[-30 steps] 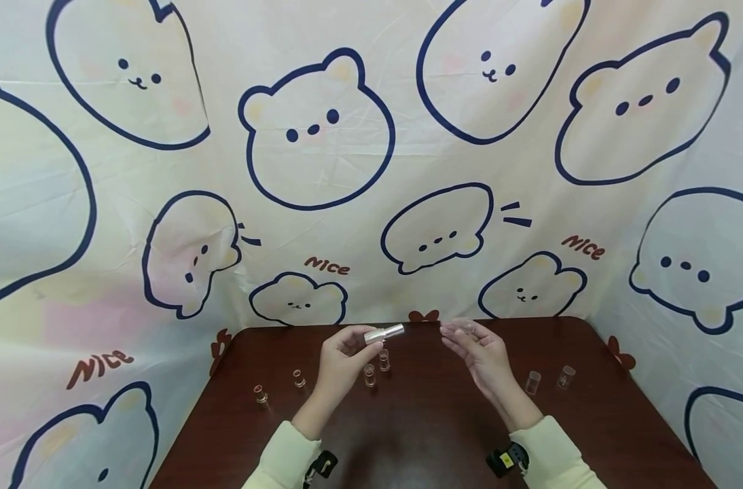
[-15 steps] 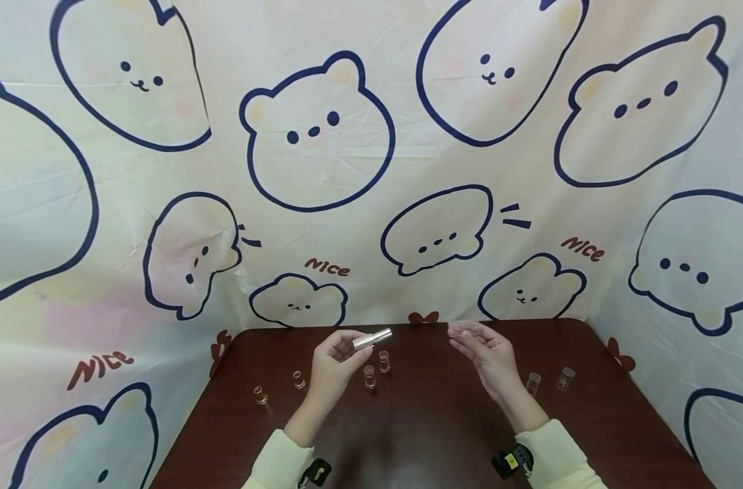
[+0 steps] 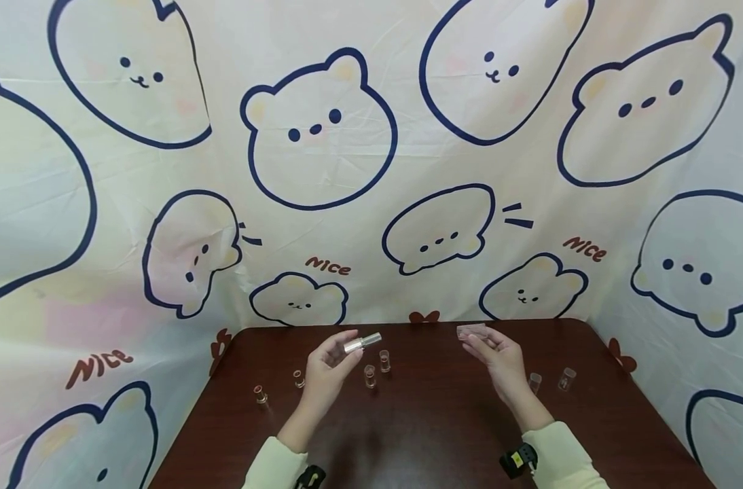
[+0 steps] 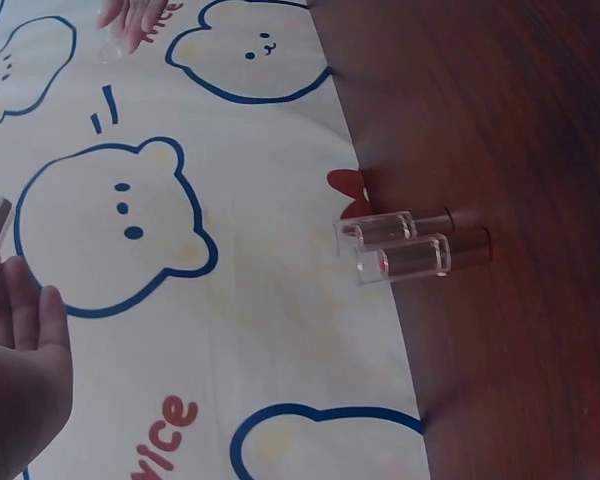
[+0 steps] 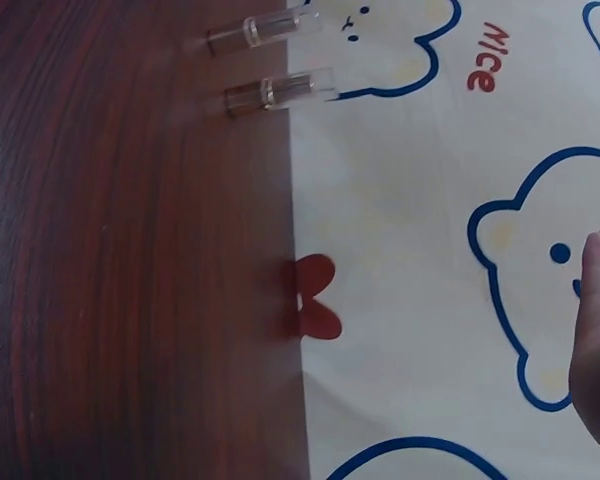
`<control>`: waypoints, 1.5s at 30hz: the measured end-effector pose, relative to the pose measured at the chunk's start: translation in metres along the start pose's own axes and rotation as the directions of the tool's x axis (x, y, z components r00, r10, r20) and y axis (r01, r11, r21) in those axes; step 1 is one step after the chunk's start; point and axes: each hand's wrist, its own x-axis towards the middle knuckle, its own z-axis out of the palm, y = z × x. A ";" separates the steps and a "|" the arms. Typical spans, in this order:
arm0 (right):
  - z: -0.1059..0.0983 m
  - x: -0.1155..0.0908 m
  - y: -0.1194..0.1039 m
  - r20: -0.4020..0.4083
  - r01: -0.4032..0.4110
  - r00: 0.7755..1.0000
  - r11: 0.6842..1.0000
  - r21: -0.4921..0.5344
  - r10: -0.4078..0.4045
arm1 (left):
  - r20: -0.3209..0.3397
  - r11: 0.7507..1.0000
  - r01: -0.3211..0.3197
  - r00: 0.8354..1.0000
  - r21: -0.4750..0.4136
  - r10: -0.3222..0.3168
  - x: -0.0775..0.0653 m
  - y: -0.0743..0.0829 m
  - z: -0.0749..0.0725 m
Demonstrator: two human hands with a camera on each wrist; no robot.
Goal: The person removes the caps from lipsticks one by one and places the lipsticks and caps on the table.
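My left hand [image 3: 325,370] pinches a silver lipstick tube [image 3: 363,342], raised over the table and tilted up to the right. In the left wrist view only part of this hand [image 4: 25,350] and the tube end show, at the left edge. My right hand [image 3: 500,360] pinches a clear lipstick cap [image 3: 471,331] between thumb and fingers, apart from the tube. Two lipsticks with clear caps on, one nearer [image 3: 370,377] and one farther [image 3: 384,361], stand between the hands. In the right wrist view, part of the right hand [image 5: 598,330] shows at the right edge.
Two uncapped lipsticks, one at far left [image 3: 260,394] and one beside the left wrist [image 3: 299,379], stand on the dark brown table [image 3: 420,435]. Two clear caps, one near the right wrist [image 3: 534,382] and one farther right [image 3: 566,379], stand opposite. A cartoon-print cloth [image 3: 322,170] hangs behind.
Both hands have drawn apart: the left hand with the lipstick tube moves left and slightly down, the right hand with the clear cap moves right. The things standing on the table stay put.
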 end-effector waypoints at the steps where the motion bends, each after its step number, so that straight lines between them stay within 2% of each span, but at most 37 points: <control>1: -0.002 0.001 0.001 -0.006 -0.009 1.000 1.000 -0.009 0.009 | 0.008 1.000 0.003 1.000 0.011 -0.003 0.000 -0.001 -0.001; 6: -0.009 0.003 0.007 -0.010 -0.073 0.997 0.997 -0.036 0.073 | 0.037 0.999 -0.006 0.999 0.034 0.004 -0.001 -0.008 -0.005; 15: -0.019 0.008 0.016 -0.052 -0.176 0.984 0.979 -0.102 0.171 | 0.036 0.997 -0.013 0.999 0.077 0.011 -0.004 -0.018 -0.010; 19: -0.022 0.009 0.021 -0.069 -0.203 0.979 0.962 -0.183 0.194 | 0.030 0.995 0.026 0.999 0.097 -0.029 -0.006 -0.016 -0.011; 24: -0.026 0.012 0.027 -0.095 -0.232 0.972 0.931 -0.282 0.213 | 0.028 0.993 0.070 0.997 0.092 -0.073 -0.011 -0.003 -0.012; 26: -0.026 0.012 0.028 -0.102 -0.241 0.970 0.919 -0.311 0.220 | 0.020 0.992 0.091 0.995 0.090 -0.093 -0.012 -0.003 -0.013; 28: -0.027 0.012 0.029 -0.107 -0.250 0.968 0.905 -0.344 0.227 | 0.004 0.988 0.121 0.992 0.092 -0.122 -0.011 -0.012 -0.015; 31: -0.028 0.013 0.031 -0.109 -0.251 0.968 0.874 -0.415 0.226 | -0.017 0.984 0.140 0.990 0.105 -0.139 -0.011 -0.023 -0.017; 35: -0.030 0.014 0.035 -0.118 -0.226 0.974 0.804 -0.549 0.193 | -0.041 0.980 0.141 0.990 0.140 -0.136 -0.013 -0.031 -0.019; 41: -0.034 0.017 0.041 -0.121 -0.178 0.984 0.685 -0.707 0.130 | -0.080 0.964 0.186 0.981 0.188 -0.174 -0.015 -0.035 -0.021; 44: -0.036 0.017 0.044 -0.114 -0.160 0.987 0.646 -0.746 0.114 | -0.091 0.957 0.217 0.975 0.190 -0.203 -0.017 -0.035 -0.023; 45: -0.036 0.017 0.044 -0.115 -0.159 0.987 0.636 -0.755 0.111 | -0.089 0.955 0.223 0.974 0.195 -0.209 -0.019 -0.031 -0.022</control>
